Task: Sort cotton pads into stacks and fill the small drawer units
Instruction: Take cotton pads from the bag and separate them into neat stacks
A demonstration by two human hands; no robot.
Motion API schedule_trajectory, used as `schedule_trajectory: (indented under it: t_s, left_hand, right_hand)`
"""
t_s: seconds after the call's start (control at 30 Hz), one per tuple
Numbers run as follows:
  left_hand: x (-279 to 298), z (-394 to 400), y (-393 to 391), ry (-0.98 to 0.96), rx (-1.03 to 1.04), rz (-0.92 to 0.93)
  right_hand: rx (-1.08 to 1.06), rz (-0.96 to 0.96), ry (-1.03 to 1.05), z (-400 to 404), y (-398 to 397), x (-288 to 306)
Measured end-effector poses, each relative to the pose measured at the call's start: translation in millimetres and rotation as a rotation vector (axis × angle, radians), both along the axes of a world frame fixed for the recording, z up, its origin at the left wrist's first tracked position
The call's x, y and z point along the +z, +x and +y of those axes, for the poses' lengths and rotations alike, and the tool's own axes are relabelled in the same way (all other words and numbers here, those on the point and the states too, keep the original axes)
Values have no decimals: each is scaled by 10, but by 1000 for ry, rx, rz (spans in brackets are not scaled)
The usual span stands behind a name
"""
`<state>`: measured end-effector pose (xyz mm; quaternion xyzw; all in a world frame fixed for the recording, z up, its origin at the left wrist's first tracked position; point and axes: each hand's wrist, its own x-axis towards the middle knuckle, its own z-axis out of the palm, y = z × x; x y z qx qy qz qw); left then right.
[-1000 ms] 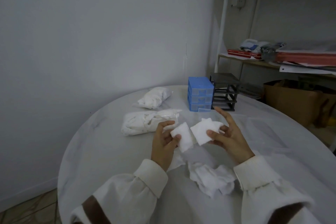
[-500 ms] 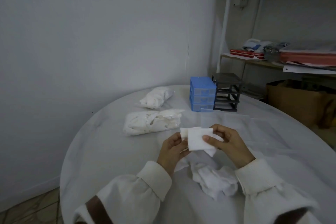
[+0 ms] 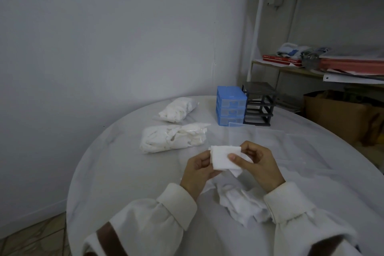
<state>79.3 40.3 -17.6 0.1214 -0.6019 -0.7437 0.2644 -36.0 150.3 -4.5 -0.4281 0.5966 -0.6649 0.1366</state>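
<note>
We are pinching a cotton pad stack (image 3: 223,157) in our left hand (image 3: 198,169) and right hand (image 3: 258,164); two bags at ten o'clock, two drawer units at twelve.

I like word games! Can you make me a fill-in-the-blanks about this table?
1. Both hands hold white cotton ____ above the table.
2. The drawer unit with its drawers in is ____.
3. The black frame stands to the ____ of it.
4. ____ bags of cotton lie on the table.

Missing words: pads, blue, right, two
</note>
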Motion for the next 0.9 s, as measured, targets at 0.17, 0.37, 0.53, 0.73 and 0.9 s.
schedule_trajectory:
  t_s: [0.17,0.37,0.53,0.73,0.9]
  left_hand:
    - [21,14,14,18,-46,8]
    - [25,-25,-38,179,-81,-4]
    - [-13,25,-19,48,-17,-12]
    - [12,8,-3,60,38,28]
    - [22,-80,-9,112,152,32]
  right_hand:
    - [-45,30,42,11,-17,-7]
    - [-65,79,80,19,-29,-24]
    - [-73,144,101,31,-13,-27]
    - [-105,147,85,43,-4,1]
    - [-146,102,31,65,-31,33]
